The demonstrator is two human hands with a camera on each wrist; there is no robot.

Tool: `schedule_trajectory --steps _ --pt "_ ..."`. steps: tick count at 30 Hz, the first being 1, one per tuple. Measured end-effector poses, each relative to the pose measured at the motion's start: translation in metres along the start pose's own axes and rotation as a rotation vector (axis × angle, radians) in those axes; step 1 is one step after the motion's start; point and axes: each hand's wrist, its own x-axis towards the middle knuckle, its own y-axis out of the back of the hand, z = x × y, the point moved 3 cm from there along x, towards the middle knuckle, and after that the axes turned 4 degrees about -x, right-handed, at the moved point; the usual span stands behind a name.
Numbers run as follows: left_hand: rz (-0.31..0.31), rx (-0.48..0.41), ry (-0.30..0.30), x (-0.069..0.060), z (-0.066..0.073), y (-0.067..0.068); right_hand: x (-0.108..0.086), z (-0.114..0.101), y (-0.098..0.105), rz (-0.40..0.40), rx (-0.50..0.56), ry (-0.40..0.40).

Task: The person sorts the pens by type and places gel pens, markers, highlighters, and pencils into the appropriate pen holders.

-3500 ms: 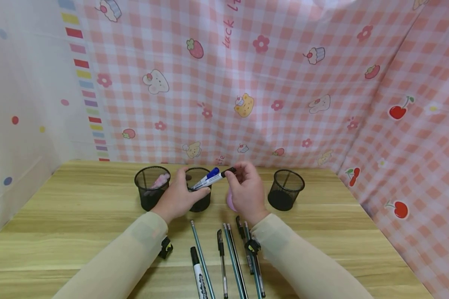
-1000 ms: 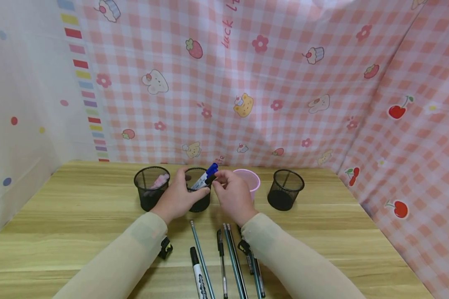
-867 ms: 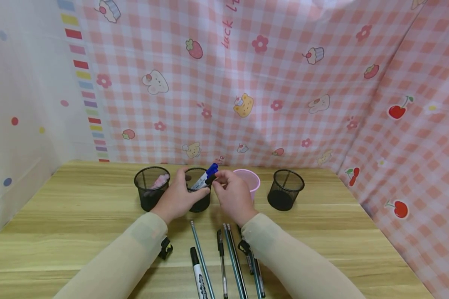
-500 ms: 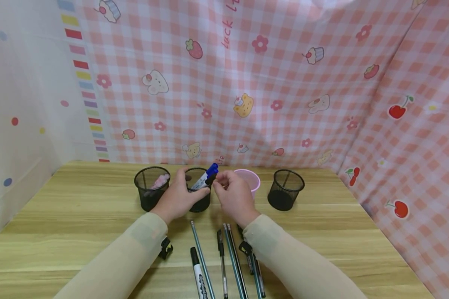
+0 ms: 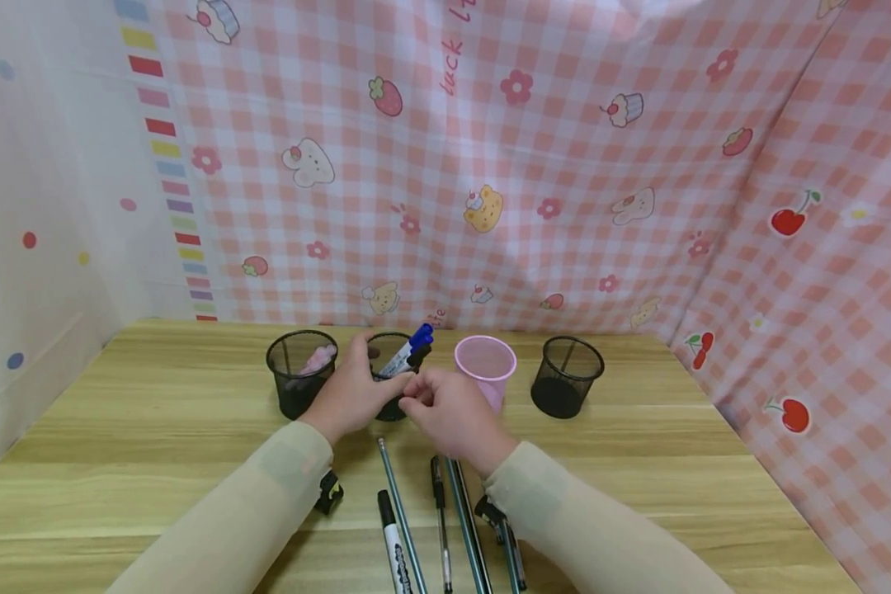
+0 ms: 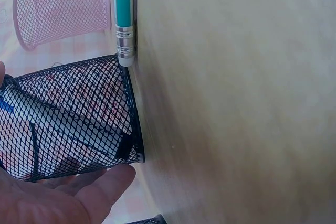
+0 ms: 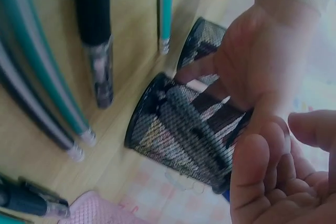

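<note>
My left hand holds a black mesh pen cup from its left side, thumb across the near side. Whiteboard markers lean to the right inside the cup, with blue caps and a black cap sticking out over the rim. Just right of and in front of that cup is my right hand, fingers loosely curled with nothing between them. In the right wrist view, its thumb and fingertips are apart. On the wood table lie a black-capped marker, pencils and black pens.
Left of the held cup stands another black mesh cup with pink items inside. To the right are a pink mesh cup and a further black mesh cup. A checked cloth hangs behind the table.
The black-capped marker, earlier pinched in my right hand, now leans in the cup. My right hand has let go of it and moved toward me. My left hand has stayed in place.
</note>
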Motion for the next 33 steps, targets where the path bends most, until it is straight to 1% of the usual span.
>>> schedule_trajectory --steps 2,6,12,15,19,25,33 --pt "0.002 0.003 0.000 0.000 0.000 0.000 -0.004 -0.003 -0.002 -0.040 -0.017 0.005" --pt "0.004 0.005 -0.005 0.000 0.001 0.000 -0.010 -0.010 -0.006 -0.097 -0.062 0.030" --pt "0.000 0.005 -0.014 0.001 0.000 0.000 -0.017 -0.014 -0.015 -0.190 -0.171 0.081" --pt "-0.001 0.006 -0.008 0.001 0.000 0.000 -0.019 -0.015 -0.019 -0.216 -0.219 0.102" --pt "0.002 0.008 -0.004 0.003 -0.002 -0.001 -0.023 -0.016 -0.024 -0.249 -0.264 0.093" --pt "0.002 0.006 -0.014 0.003 -0.003 0.000 -0.028 -0.017 -0.034 -0.300 -0.373 0.105" --pt "-0.009 0.012 0.001 0.002 -0.003 0.000 -0.033 -0.018 -0.043 -0.363 -0.449 0.099"
